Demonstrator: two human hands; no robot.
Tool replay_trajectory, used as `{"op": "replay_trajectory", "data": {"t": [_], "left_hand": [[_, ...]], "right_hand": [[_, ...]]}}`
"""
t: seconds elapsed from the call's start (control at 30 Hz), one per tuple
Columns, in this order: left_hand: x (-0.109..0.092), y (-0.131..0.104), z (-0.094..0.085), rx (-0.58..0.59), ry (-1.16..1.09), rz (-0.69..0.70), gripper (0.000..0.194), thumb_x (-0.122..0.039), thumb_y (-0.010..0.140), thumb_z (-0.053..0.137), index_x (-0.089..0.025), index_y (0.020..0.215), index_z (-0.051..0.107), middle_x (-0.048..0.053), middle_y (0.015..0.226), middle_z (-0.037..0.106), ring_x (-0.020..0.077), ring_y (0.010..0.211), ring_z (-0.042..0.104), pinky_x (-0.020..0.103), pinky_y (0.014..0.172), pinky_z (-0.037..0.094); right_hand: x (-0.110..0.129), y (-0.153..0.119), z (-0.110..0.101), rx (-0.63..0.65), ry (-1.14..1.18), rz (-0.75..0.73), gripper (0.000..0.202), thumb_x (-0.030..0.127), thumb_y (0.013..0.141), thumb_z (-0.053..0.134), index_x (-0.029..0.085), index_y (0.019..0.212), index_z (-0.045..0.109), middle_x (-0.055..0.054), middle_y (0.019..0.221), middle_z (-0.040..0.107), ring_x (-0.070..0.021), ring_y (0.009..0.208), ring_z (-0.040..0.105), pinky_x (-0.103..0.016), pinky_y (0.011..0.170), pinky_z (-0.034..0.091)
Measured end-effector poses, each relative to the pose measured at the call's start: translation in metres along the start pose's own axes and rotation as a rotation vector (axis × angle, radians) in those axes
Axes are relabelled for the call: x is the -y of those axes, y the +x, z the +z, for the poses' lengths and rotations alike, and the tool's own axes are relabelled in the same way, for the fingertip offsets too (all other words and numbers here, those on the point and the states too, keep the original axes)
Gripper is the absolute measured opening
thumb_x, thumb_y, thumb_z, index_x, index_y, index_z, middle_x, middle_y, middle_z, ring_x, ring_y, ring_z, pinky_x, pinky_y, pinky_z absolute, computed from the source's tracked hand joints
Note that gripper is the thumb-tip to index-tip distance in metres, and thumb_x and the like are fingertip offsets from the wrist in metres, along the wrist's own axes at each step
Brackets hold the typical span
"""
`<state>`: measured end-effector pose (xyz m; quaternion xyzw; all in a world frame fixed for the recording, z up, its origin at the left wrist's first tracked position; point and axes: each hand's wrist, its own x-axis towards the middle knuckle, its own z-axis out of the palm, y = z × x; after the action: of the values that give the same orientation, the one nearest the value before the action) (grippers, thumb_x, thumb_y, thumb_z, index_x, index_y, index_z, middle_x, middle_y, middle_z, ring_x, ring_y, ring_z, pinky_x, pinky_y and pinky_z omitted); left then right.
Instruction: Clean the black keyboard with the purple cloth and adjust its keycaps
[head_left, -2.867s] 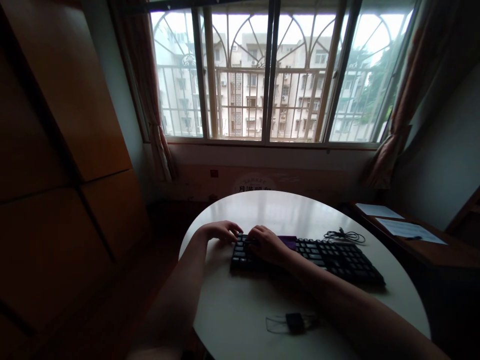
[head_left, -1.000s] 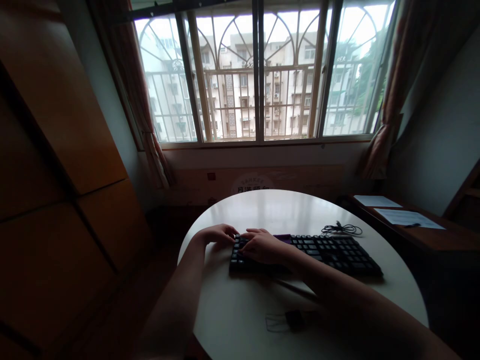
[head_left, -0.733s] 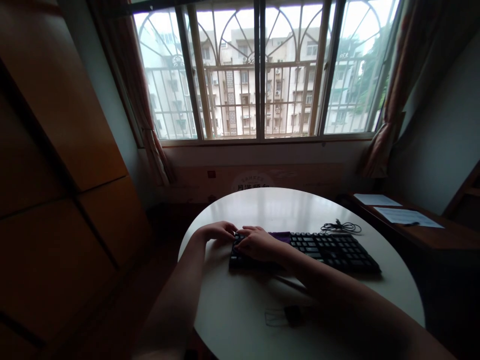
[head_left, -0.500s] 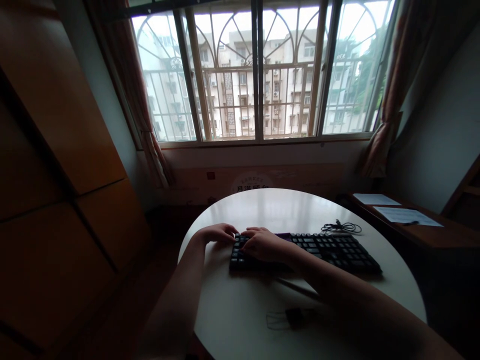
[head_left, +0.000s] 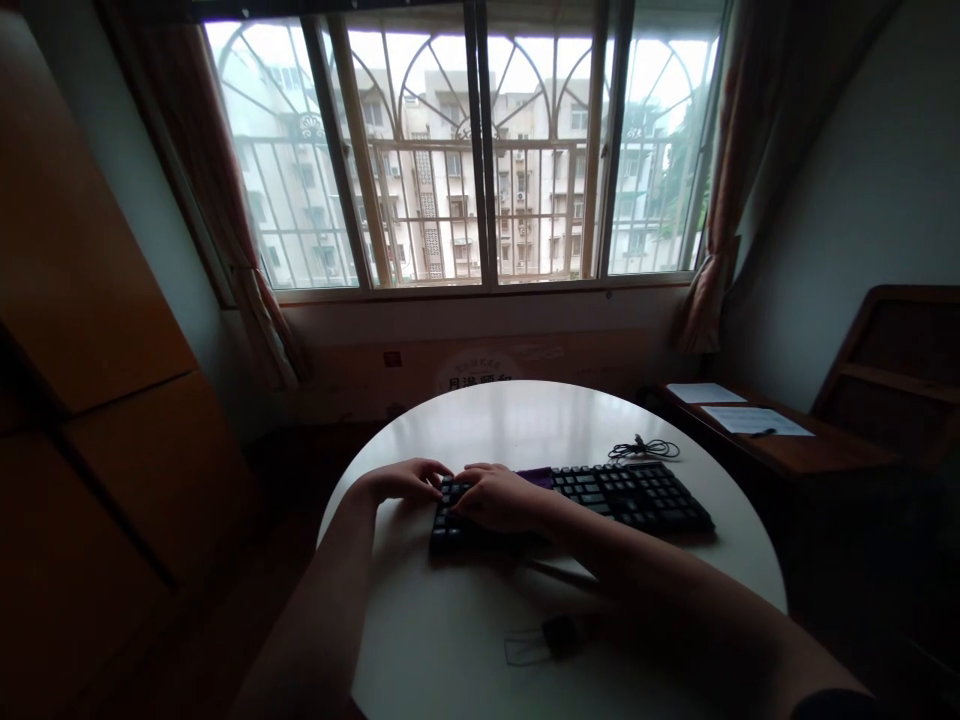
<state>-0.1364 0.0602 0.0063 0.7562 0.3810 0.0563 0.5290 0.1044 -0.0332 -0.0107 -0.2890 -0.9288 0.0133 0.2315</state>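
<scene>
A black keyboard (head_left: 645,498) lies on the round white table (head_left: 420,610). My left hand (head_left: 411,480) is at its left end, fingers bent down onto the corner and pressed together. My right hand (head_left: 499,497) lies over the left part of the keys, fingers curled; what its fingertips hold, if anything, is too small to tell. Just right of that hand, a purple cloth or strip (head_left: 537,478) rests on the keyboard. Nearer to me on the table are a small dark object with a wire frame (head_left: 559,635) and a thin dark stick (head_left: 559,574), partly under my right forearm.
A coiled black cable (head_left: 643,449) lies behind the keyboard. At the right, a low brown table (head_left: 847,455) bears paper sheets (head_left: 757,420) and a pen. A wooden chair (head_left: 892,370) stands beyond it. Brown cabinets (head_left: 127,480) fill the left side.
The view has turned slightly to the right, so the table and hands appear farther left. Both hands stay at the keyboard's left end, with little visible change in their pose.
</scene>
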Motion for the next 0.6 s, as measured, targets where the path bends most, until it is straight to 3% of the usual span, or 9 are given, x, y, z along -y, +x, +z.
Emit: {"op": "replay_trajectory", "data": {"t": [0.4,0.6], "left_hand": [[-0.006,0.000,0.002,0.017,0.112,0.006,0.068,-0.032,0.058,0.084,-0.018,0.119,0.060,0.002,0.094,0.063,0.0196,0.089,0.059,0.030,0.081,0.045],[-0.010,-0.004,0.004,0.024,0.107,-0.007,0.070,-0.028,0.057,0.084,-0.019,0.122,0.059,0.002,0.097,0.062,0.0196,0.090,0.059,0.030,0.081,0.045]], "right_hand": [[0.006,0.004,0.008,-0.018,0.001,0.019,0.028,0.035,0.093,0.053,0.034,0.115,0.070,-0.004,0.129,0.061,-0.0253,0.117,0.055,-0.040,0.099,0.040],[0.001,0.001,0.000,0.010,-0.013,0.008,0.023,0.035,0.091,0.057,0.033,0.107,0.073,-0.004,0.123,0.064,-0.0256,0.117,0.054,-0.041,0.100,0.039]]}}
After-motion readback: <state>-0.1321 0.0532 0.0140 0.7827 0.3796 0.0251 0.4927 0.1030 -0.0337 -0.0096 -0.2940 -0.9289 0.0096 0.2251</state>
